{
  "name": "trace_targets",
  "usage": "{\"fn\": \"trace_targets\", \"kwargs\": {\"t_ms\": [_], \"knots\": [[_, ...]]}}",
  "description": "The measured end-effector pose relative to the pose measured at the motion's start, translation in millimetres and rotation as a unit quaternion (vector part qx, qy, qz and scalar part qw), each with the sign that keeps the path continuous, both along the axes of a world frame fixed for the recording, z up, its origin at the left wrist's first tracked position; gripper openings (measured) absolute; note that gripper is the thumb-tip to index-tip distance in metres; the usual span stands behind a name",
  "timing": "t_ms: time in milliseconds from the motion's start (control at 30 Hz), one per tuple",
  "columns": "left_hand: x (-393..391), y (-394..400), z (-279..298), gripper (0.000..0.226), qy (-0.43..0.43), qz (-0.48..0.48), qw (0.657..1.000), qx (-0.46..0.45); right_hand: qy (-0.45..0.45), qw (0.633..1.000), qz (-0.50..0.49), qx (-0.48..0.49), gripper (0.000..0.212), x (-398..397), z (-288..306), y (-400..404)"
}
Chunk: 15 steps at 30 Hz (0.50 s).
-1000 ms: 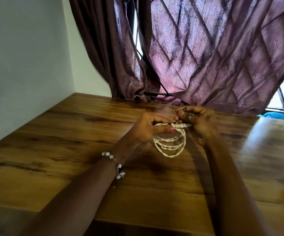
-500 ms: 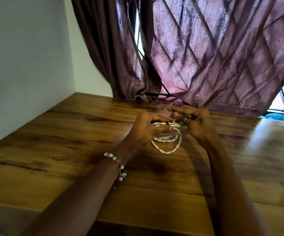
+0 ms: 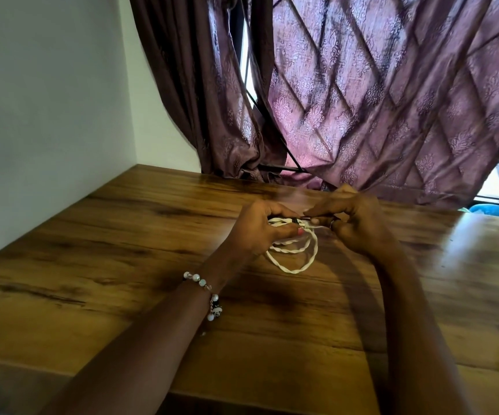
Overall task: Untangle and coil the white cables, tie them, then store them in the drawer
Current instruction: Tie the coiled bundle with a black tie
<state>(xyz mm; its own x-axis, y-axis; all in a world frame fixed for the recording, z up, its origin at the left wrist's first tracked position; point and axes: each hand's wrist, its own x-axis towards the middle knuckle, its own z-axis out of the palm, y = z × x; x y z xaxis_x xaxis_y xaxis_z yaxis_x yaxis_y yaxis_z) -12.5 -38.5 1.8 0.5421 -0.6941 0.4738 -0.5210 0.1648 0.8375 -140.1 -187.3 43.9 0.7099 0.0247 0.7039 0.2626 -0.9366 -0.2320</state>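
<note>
Wooden table [image 3: 122,265] is taking up most of the view, with a purple curtain [image 3: 377,100] hanging behind it; no drawer is showing. Both hands are working just above the tabletop, near its far middle. The left hand [image 3: 260,229], with a beaded bracelet [image 3: 209,292] sitting on its wrist, is pinching the top of the coiled white cable [image 3: 294,259] between closed thumb and fingers, so the loops are hanging down toward the wood. The right hand [image 3: 359,226] is closing its fingertips on something thin and dark at the top of the coil, probably a tie or the cable's own end; which one is too small to tell. Judging by this, the tying step is under way. To do it well, the left hand should be keeping the loops bunched tightly while the right is wrapping snugly around the gathered top, not letting the twisted strands spring apart.
</note>
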Motion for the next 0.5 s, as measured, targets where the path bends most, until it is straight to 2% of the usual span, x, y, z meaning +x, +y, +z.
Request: {"fn": "trace_targets", "kwargs": {"t_ms": [333,500], "knots": [[-2.3,-1.6,-0.9,0.028,-0.002,0.012,1.000,0.010,0.016,0.992,-0.024,-0.119,0.019,-0.4,6.4,4.6],[-3.9,-0.7,1.5,0.030,-0.027,0.018,0.999,0.030,0.042,0.986,-0.041,-0.154,0.037,3.8,7.2,6.1]]}}
